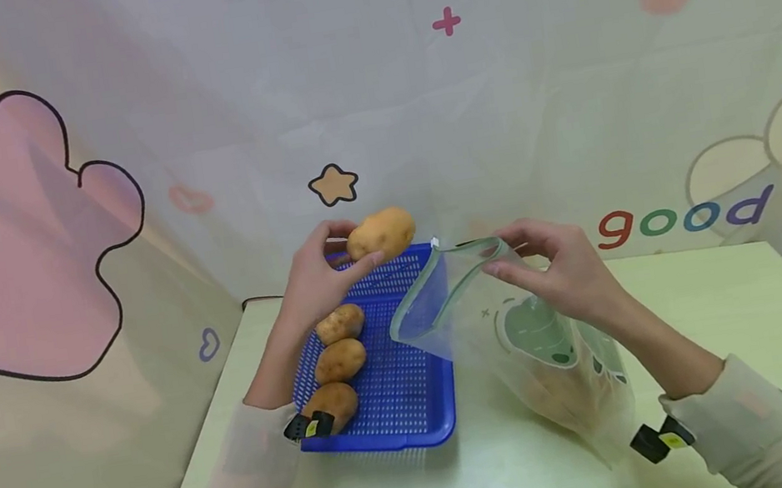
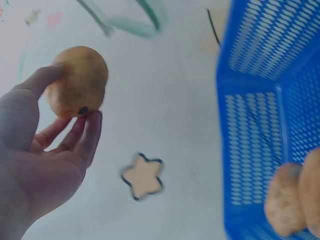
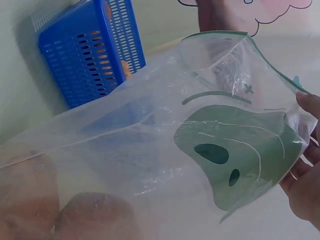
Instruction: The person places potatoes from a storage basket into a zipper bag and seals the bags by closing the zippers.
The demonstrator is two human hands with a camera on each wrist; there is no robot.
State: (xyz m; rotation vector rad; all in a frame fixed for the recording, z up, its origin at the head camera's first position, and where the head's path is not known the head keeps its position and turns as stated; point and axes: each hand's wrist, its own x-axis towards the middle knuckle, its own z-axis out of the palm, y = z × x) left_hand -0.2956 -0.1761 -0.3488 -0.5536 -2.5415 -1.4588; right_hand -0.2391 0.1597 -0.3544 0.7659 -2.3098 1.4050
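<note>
My left hand [image 1: 323, 275] pinches a potato [image 1: 382, 234] between thumb and fingers, above the far end of the blue basket [image 1: 445, 430]. In the left wrist view the potato [image 2: 80, 82] shows a dark spot near the fingertips. My right hand [image 1: 564, 264] grips the top edge of a clear zip bag [image 1: 464, 326] with a green print. The bag's mouth gapes toward the left hand, a little right of the held potato. Through the plastic, potatoes [image 3: 100, 217] show blurred at the bottom of the bag.
Several potatoes [image 1: 340, 361] lie in a row along the basket's left side. Basket and bag are on a pale green table [image 1: 712, 314]. A printed cloth [image 1: 531, 113] with cartoon shapes hangs right behind the table.
</note>
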